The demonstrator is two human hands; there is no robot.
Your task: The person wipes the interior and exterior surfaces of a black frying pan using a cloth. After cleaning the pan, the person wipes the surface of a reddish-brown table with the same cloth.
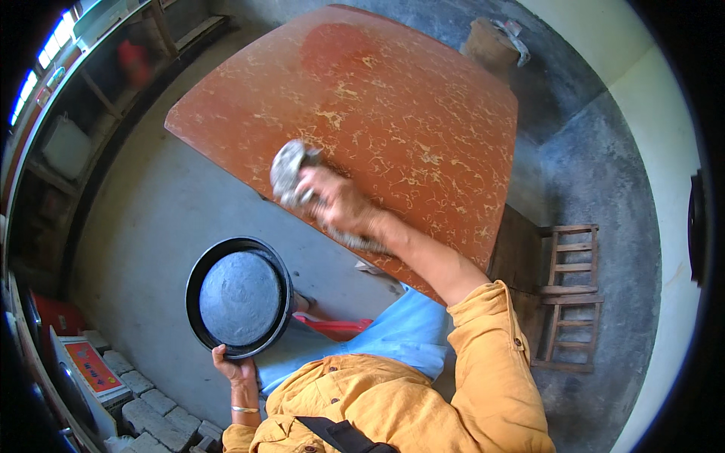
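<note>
My right hand [334, 198] grips a bunched grey cloth [289, 172] over the near left edge of a reddish-brown table top [419, 141] with a yellowish veined pattern. Hand and cloth look slightly blurred. A rounder, redder patch shows near the far side of the table top. Below and left of the table, my left hand [233, 365] holds a round black basin [191, 300] by its lower rim, thumb over the edge. A grey, rough round surface fills the middle of the basin; whether it is its base or its contents I cannot tell.
Wooden ladder-backed furniture [575, 263] stands right of the table near the wall. A brown sack-like bundle [490, 45] lies beyond the far right corner. Grey bricks [153, 413] and a red-fronted box [93, 365] sit at lower left. Shelving lines the left side. Part of something red plastic [340, 327] shows by my legs.
</note>
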